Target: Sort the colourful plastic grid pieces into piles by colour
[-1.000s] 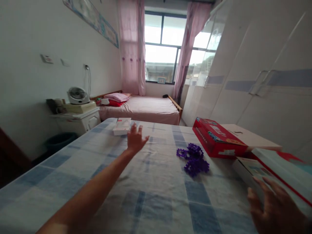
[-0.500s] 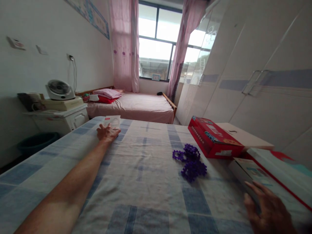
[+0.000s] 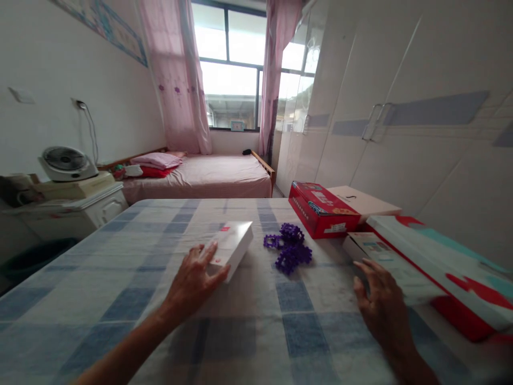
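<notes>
My left hand (image 3: 192, 280) grips the near end of a flat white box (image 3: 230, 247) with small red marks, which lies on the blue-checked tablecloth (image 3: 140, 278). My right hand (image 3: 380, 307) rests with spread fingers on the cloth, its fingertips touching the near edge of a flat white box (image 3: 390, 262) at the right. A cluster of purple plastic pieces (image 3: 290, 250) lies between the two boxes.
A red box (image 3: 323, 208) and a pale cardboard box (image 3: 364, 203) sit at the table's right, a long white-and-red box (image 3: 449, 262) nearer. White wardrobe doors (image 3: 401, 133) run along the right. A bed (image 3: 208, 179) and a cabinet with a fan (image 3: 66, 163) stand beyond.
My left hand drew the white box from the table's far side back toward me, near the purple pieces. My right hand shifted forward and left along the right-hand box. The view panned left.
</notes>
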Tool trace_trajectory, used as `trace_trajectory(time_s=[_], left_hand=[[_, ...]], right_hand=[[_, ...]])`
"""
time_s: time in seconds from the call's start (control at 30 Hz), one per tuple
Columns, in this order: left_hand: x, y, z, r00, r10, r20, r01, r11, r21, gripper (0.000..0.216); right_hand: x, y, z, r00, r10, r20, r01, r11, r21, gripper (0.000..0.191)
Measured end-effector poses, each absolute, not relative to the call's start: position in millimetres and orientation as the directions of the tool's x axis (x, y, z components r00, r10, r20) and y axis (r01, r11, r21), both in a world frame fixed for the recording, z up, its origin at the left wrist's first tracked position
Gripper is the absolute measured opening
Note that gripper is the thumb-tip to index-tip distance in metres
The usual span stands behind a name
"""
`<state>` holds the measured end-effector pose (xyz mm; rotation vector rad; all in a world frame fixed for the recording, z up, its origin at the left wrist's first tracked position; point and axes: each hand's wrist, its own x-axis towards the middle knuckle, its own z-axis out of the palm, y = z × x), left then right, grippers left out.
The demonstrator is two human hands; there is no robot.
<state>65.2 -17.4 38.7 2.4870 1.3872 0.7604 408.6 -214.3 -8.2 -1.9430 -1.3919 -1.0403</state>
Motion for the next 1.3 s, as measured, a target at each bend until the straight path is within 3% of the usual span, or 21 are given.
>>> trace_trajectory(time_s=[0.17, 0.3, 0.43, 0.53, 0.63, 0.73, 0.83, 0.97, 1.07, 1.2, 1.3], left_hand=[[72.3, -62.4, 35.7, 0.545, 0.804, 0.238, 0.614, -0.576, 0.539, 0.066], [68.5, -34.6, 44.5, 0.458, 0.840, 0.292, 0.631, -0.538, 0.558, 0.066], [69.0, 13.6, 48.7, 0.347, 0.869, 0.351, 0.806, -0.468, 0.362, 0.075], [75.8, 32.5, 45.7, 0.322, 0.869, 0.377, 0.892, -0.411, 0.186, 0.077], [87.2, 33.2, 43.7, 0.338, 0.850, 0.404, 0.894, -0.425, 0.145, 0.074], [102.0, 27.6, 44.9, 0.454, 0.735, 0.504, 0.767, -0.610, 0.198, 0.059], [118.5, 25.8, 44.3, 0.653, 0.605, 0.455, 0.502, -0.796, 0.338, 0.049], [138.7, 29.5, 35.4, 0.767, 0.567, 0.301, 0.285, -0.720, 0.632, 0.055], [148.6, 28.2, 27.8, 0.686, 0.672, 0.280, 0.298, -0.610, 0.734, 0.050], [149.2, 16.0, 22.7, 0.446, 0.856, 0.262, 0.474, -0.474, 0.742, 0.040], [141.8, 6.9, 20.5, 0.352, 0.894, 0.276, 0.489, -0.427, 0.760, 0.037]], right_hand=[[406.8, -215.9, -10.1, 0.243, 0.561, 0.791, 0.945, -0.321, -0.063, 0.030], [402.4, -214.6, -5.1, 0.349, 0.616, 0.706, 0.935, -0.282, -0.216, 0.032], [392.1, -195.8, 16.1, 0.397, 0.776, 0.490, 0.890, -0.195, -0.413, 0.039], [384.9, -161.7, 32.0, 0.297, 0.843, 0.448, 0.887, -0.070, -0.457, 0.044], [381.5, -117.1, 37.8, 0.265, 0.864, 0.428, 0.882, -0.038, -0.470, 0.047], [380.4, -76.8, 34.3, 0.318, 0.875, 0.365, 0.870, -0.116, -0.480, 0.053], [380.6, -51.1, 26.2, 0.370, 0.880, 0.298, 0.863, -0.207, -0.460, 0.059], [384.6, -40.0, 15.9, 0.379, 0.887, 0.264, 0.864, -0.236, -0.446, 0.059], [389.3, -41.9, 13.4, 0.339, 0.895, 0.290, 0.871, -0.183, -0.456, 0.050], [391.9, -45.3, 14.0, 0.337, 0.873, 0.353, 0.864, -0.137, -0.484, 0.040], [393.0, -46.6, 13.8, 0.370, 0.846, 0.384, 0.848, -0.139, -0.511, 0.038]])
